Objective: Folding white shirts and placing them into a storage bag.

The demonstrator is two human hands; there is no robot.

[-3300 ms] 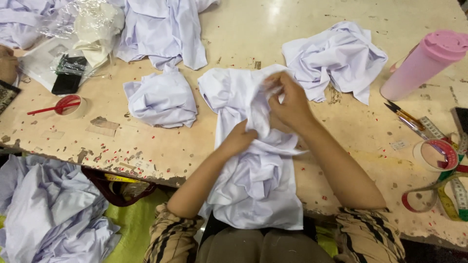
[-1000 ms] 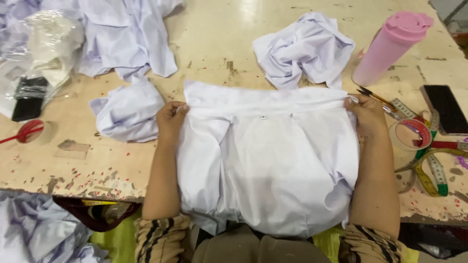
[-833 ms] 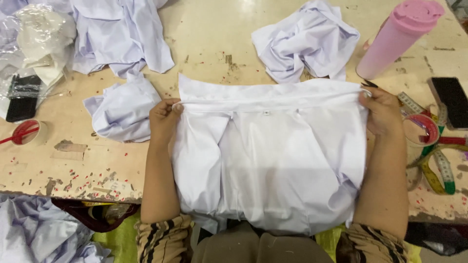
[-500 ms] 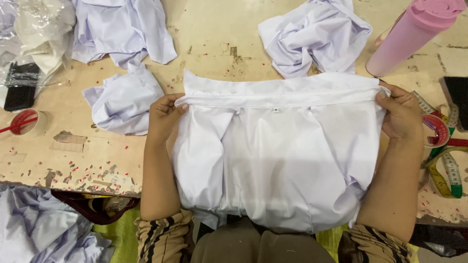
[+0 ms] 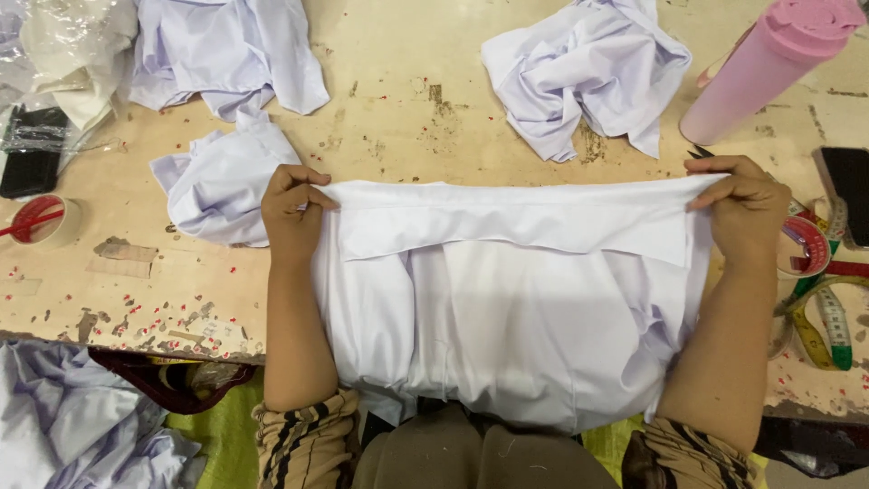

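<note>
A white garment (image 5: 507, 308) is stretched flat across the near edge of the worn wooden table (image 5: 407, 109) and hangs down over my lap. My left hand (image 5: 291, 210) pinches its top left corner. My right hand (image 5: 744, 201) pinches the top right corner. Between them the upper edge is pulled taut, with a folded band running along it.
Crumpled white garments lie at the back right (image 5: 588, 72), back left (image 5: 226, 50) and beside my left hand (image 5: 217, 181). A pink tumbler (image 5: 769, 68) stands at the far right above tape rolls (image 5: 806, 246) and a measuring tape (image 5: 833, 317). A small cup (image 5: 45, 220) and a black phone (image 5: 32, 154) sit at left.
The bunched garment from earlier has been spread out wide. Over the last second my hands moved further apart and pulled its top edge straight.
</note>
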